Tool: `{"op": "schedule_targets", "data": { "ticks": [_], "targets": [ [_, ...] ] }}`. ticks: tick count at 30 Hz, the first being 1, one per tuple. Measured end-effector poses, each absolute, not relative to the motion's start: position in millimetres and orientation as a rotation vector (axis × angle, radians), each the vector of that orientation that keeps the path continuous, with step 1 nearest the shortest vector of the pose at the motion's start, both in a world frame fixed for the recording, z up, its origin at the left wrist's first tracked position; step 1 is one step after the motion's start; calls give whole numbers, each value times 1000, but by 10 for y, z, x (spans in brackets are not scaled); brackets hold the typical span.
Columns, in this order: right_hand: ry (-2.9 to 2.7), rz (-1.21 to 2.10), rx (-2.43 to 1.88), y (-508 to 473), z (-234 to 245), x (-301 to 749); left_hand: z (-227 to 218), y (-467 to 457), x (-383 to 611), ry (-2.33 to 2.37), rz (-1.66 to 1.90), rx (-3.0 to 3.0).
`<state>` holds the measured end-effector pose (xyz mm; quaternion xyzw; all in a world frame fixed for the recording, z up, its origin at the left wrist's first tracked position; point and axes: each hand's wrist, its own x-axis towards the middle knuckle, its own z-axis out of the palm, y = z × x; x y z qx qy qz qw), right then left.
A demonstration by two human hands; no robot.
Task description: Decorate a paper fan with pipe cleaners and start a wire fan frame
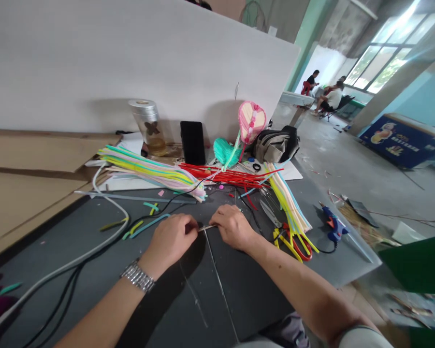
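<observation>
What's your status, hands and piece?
Left hand, right hand pinching thin pale strip between them. Scissors lying off to the right.

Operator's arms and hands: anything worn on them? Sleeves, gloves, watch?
The left hand and right hand are bare, with no gloves. A silver metal link-band wristwatch sits on the left wrist. A pale grey short sleeve with a darker hem shows on the right arm; the forearms are uncovered.

Dark table [94, 241], craft strips [152, 169], scissors [293, 246], glue gun [333, 224]

The pinched thin strip [206, 228] is mostly hidden from view.
</observation>
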<state>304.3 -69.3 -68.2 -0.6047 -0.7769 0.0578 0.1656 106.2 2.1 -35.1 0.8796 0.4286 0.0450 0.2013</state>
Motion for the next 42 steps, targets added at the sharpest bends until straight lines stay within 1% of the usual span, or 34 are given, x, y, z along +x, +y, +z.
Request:
{"op": "schedule_targets", "data": {
  "ticks": [20,26,34,42],
  "targets": [
    [-2209,150,-1711,-686,-686,3045,-385,39,1051,1175,171,2460],
    [-2200,165,-1682,-687,-694,3062,-354,13,1059,1206,133,2441],
    [-2159,191,-1611,-690,-719,3097,-347,11,1057,1190,200,2402],
    [-2113,135,-1606,-695,-689,3058,-337,21,1062,1198,196,2344]
  ]
}}
